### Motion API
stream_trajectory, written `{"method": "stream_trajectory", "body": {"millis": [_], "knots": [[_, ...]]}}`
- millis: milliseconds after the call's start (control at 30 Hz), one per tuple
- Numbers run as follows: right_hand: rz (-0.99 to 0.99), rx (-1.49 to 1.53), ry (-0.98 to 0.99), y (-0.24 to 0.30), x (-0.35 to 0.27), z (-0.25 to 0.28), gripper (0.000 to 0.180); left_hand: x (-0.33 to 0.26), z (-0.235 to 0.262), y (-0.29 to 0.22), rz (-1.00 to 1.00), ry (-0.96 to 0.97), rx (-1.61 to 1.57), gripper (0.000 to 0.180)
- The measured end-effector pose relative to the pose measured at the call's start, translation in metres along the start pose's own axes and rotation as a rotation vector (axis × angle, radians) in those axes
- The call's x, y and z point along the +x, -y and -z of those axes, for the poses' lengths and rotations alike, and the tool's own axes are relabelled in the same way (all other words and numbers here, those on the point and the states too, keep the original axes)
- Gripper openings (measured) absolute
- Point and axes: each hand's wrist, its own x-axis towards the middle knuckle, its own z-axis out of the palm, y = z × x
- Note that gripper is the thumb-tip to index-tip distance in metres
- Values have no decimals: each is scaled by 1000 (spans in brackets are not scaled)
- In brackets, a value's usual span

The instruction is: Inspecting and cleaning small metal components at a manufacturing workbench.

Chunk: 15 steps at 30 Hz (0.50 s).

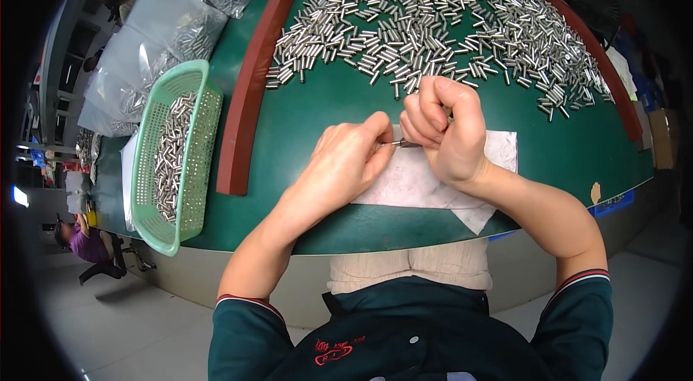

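Note:
Over a stained white cloth (411,182), both my hands meet at a small, thin metal piece (397,143). My left hand (345,156) pinches its left end between thumb and forefinger. Curled into a fist, my right hand (451,125) closes at the piece's darker right end; what else lies inside those fingers is hidden. Whether this is one piece or two touching end to end, I cannot tell. Just beyond my hands, a great many short shiny metal pins (419,38) lie spread across the green tabletop (317,110).
Dark red wooden rails (249,103) border the pins on the left, back and right. To the left stands a pale green plastic basket (191,200) with more pins. Clear plastic bags (137,49) filled with pins line the far left. A black fan (593,2) is at the back right.

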Motion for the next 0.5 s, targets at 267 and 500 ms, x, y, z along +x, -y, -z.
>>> {"method": "stream_trajectory", "body": {"millis": [267,500], "knots": [[-58,94,26,3,3,5,35,5,19,9,268,137,-907,11],[-32,129,44,0,2,2,37,8,18,31,325,158,-1631,14]]}}
